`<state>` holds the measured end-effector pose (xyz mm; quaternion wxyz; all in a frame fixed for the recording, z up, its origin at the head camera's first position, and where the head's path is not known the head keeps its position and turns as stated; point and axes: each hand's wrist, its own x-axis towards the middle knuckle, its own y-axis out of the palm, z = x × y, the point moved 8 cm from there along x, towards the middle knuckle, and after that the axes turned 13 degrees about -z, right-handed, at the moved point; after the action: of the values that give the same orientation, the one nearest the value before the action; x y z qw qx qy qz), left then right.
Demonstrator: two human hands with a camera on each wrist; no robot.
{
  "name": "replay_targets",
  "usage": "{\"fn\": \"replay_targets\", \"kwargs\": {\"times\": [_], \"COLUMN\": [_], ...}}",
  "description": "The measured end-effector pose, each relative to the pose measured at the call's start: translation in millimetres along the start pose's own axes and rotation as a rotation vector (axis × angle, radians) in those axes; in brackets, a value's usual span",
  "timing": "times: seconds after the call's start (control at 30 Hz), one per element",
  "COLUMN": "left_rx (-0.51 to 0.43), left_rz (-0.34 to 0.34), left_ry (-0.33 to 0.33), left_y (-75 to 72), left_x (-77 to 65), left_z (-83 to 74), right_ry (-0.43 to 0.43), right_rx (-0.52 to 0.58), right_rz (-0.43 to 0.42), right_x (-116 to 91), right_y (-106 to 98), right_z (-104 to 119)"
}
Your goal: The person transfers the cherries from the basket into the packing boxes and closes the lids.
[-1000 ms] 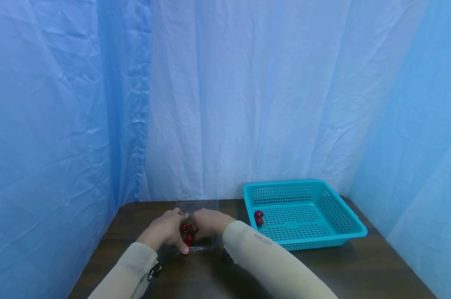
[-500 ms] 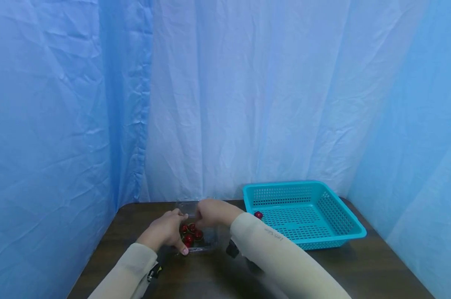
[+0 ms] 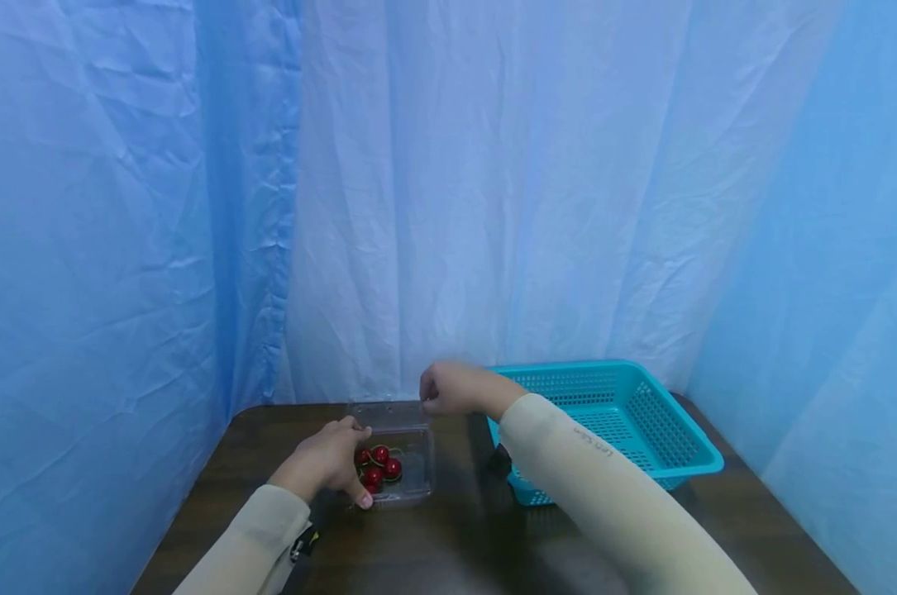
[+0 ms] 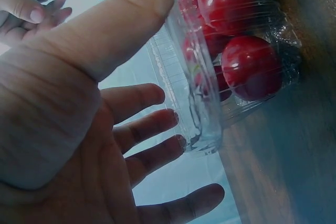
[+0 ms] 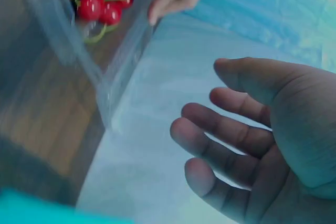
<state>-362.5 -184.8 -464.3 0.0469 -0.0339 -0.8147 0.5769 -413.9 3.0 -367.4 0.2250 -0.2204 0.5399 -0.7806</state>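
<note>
A clear plastic box (image 3: 416,463) with its lid (image 3: 388,415) folded back sits on the table, several red cherries (image 3: 379,469) with green stems at its left side. My left hand (image 3: 327,460) holds that side, thumb at the near corner and fingers toward the back. In the left wrist view its thumb (image 4: 121,30) reaches over the wall and the fingertips are at the plastic. My right hand (image 5: 247,129) hangs loosely curled in the air with nothing in it. In the head view it is over the lid's right side, left of the turquoise basket (image 3: 627,372).
The basket stands on the right of the dark wooden table (image 3: 433,554), its left part hidden behind my right arm (image 3: 589,463). Light blue curtains (image 3: 478,198) close off the back and both sides.
My right hand has come up out of the box and moved right and back, uncovering the cherries. The left hand stays at the box.
</note>
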Motion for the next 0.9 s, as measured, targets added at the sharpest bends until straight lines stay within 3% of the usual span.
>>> {"fn": "replay_targets", "kwargs": {"times": [0.17,0.3,0.33,0.53,0.7,0.9], "left_rx": [0.004,0.010,0.009,0.000,0.000,0.010], "left_rz": [-0.003,-0.003,0.006,0.004,0.003,0.003], "left_ry": [0.021,0.020,-0.004,-0.003,-0.007,0.001], "left_y": [12.8,9.6,0.6,1.7,2.8,0.4], "left_x": [10.9,8.6,0.8,-0.2,-0.1,0.5], "left_z": [10.4,8.7,0.1,-0.7,0.6,-1.1], "right_ry": [0.087,0.178,0.200,0.313,0.357,0.429], "right_rx": [-0.012,-0.010,-0.006,0.056,0.082,0.045], "right_rz": [-0.041,-0.066,-0.070,-0.062,-0.026,-0.002], "right_x": [-8.6,-14.7,-16.5,-28.9,-35.4,-42.4], "right_y": [-21.9,-34.4,-37.5,-51.2,-47.2,-26.1], "right_z": [-24.1,-50.8,-58.1,-96.4,-123.4,-154.3]}}
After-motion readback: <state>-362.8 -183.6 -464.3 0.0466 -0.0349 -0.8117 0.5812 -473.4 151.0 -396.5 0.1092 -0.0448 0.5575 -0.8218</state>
